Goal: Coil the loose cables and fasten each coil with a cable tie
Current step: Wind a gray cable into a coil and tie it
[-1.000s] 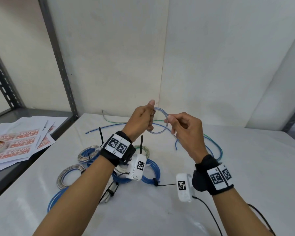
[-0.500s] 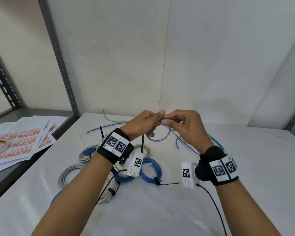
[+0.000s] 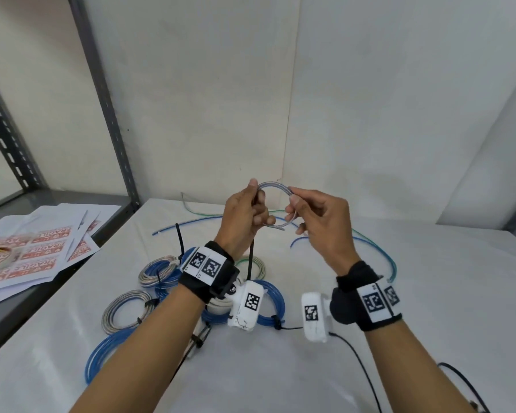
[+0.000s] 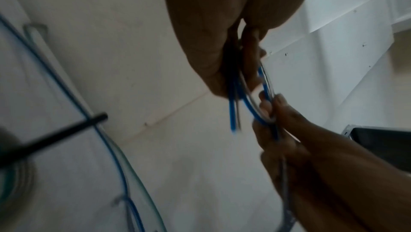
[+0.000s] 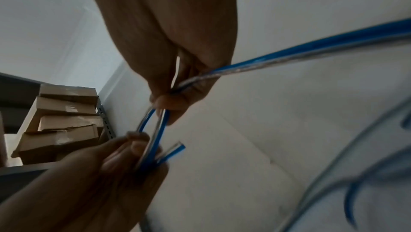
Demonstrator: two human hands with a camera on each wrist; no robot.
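coil: small loop of blue-and-clear cable (image 3: 273,204), held in the air above the surface (image 3: 370,338), standing roughly upright, its open face toward the head camera.
left hand (image 3: 245,217): grip closed around the left side of the loop, thumb tip at the top; the cut end (image 4: 233,126) pokes out below the fingers.
right hand (image 3: 316,222): thumb and forefinger pinch the right side of the loop; the rest of the cable passes through this grip and out.
free run: the uncoiled tail (image 5: 311,49) leaves the right grip to the right and drops toward the surface. Tail lies on the right hand's side, so I judge the right hand feeds the next turn while the left keeps the loop gathered.
axis: the loop's plane runs left-right between the two grips; the next turn has to land in that same plane or the coil splays.
nearer hand: both are on the loop; right is nearer the slack.
done coils: several tied coils (image 3: 158,269) lie on the near-left of the surface, below the left wrist.
loose cables: blue and green lengths (image 3: 373,248) lie far and right, not yet coiled.
cable tie: a black one (image 3: 251,257) stands just behind the left wrist; not yet on this coil.
vs 0.5 s ago: hands then met low with fingertips touching; now they are apart and higher, the loop open between them, much as at 1.0 s ago.
step: mid-coiling, tie not yet due.
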